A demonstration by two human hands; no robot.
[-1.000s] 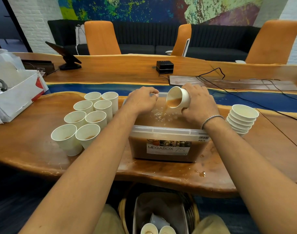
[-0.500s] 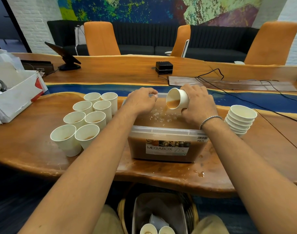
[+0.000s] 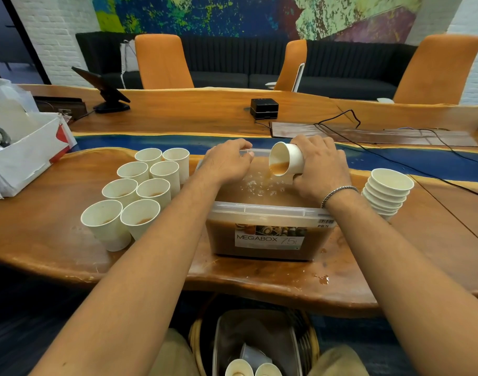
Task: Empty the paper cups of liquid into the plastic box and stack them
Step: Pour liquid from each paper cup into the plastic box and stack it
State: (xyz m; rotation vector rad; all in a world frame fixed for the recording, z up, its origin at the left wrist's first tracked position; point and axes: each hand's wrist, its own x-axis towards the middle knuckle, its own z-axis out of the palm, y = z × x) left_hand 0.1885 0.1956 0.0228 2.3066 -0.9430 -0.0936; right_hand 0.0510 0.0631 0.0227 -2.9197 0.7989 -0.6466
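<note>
Right hand (image 3: 320,169) grips a tilted cup (image 3: 286,158), pouring into the box (image 3: 267,213) beneath its fingers; left hand (image 3: 227,164) clutches the box's far rim.

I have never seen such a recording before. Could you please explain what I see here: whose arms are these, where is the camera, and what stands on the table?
There is no machine here. A person works with two bare hands, and the only camera sits on the person's head, looking forward and down. That is why the arms reach in from the bottom of the picture.

The right hand holds a paper cup tipped on its side, and brown liquid runs from it into the plastic box, which already holds a lot. The left hand curls over the box's far rim.

On the wooden table, eight upright cups stand to the left of the box, and some of them show liquid inside. A stack of emptied cups stands to the right.
</note>
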